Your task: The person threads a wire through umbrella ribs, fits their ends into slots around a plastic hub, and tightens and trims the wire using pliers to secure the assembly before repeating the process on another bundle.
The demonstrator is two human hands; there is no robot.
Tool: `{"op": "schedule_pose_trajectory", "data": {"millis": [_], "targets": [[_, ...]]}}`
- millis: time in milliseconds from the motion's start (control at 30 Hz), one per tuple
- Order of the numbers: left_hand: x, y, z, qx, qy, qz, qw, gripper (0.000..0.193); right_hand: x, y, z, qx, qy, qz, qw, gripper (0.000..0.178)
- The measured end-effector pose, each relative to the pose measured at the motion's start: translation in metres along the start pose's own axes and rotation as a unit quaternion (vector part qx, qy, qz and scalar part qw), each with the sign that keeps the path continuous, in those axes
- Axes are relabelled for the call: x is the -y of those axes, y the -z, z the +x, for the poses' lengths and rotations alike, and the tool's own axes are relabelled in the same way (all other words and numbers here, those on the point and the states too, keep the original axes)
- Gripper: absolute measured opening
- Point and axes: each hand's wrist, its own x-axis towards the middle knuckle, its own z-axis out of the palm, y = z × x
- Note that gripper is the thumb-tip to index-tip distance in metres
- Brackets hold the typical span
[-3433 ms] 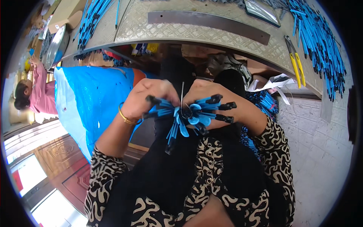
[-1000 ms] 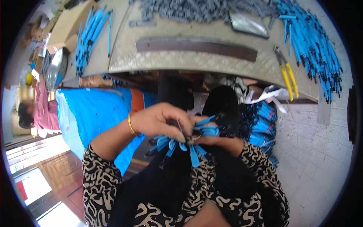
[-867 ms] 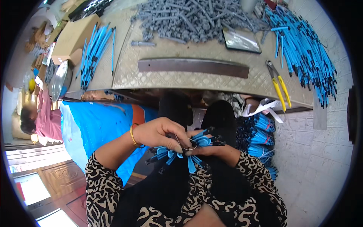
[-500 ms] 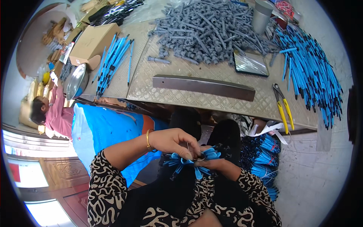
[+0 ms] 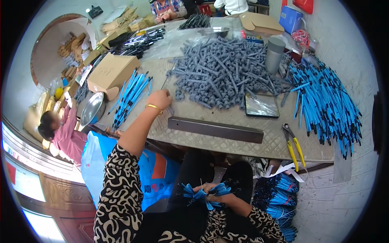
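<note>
My left hand (image 5: 160, 99) is stretched out over the table, its fingers curled in beside the left edge of a heap of grey plastic plugs (image 5: 223, 77). A grey piece (image 5: 170, 110) shows just beside the fingers; whether they grip it is hidden. Low over my lap, my right hand (image 5: 227, 198) is closed around a bundle of short blue sticks (image 5: 220, 188) that fan out to both sides. A thin pale strand sticks up from the middle of this bundle. Left of my outstretched hand lie loose blue sticks (image 5: 131, 97) with black ends.
A dark metal bar (image 5: 214, 129) lies along the table's front edge. Yellow-handled pliers (image 5: 293, 146), a dark tray (image 5: 262, 106) and a large pile of blue sticks (image 5: 326, 101) are to the right. Beside me hangs a blue sack (image 5: 158, 190). Co-workers sit left and at the back.
My left hand has left the bundle and reached forward and left onto the table. My right hand still holds the bundle low. The view has tilted up, showing more of the far table.
</note>
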Motion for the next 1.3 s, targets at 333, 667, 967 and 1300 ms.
{"op": "schedule_pose_trajectory", "data": {"millis": [333,667,967,1300], "targets": [[-0.022,0.018,-0.002,-0.181,-0.026,-0.129,0.975,0.023,0.015,-0.008,0.009,-0.016,-0.018,-0.081,0.996,0.011],[-0.056,0.039,-0.185,0.364,0.010,-0.593,0.718,0.024,0.020,-0.010,0.023,-0.027,-0.011,-0.120,0.992,0.019],[-0.050,0.020,-0.217,0.472,-0.023,-0.622,0.624,0.022,0.021,-0.017,0.022,-0.098,-0.116,-0.194,0.969,0.021],[-0.042,0.010,-0.215,0.489,-0.093,-0.637,0.589,0.018,0.002,-0.016,0.021,-0.119,-0.100,-0.100,0.983,0.035]]}}
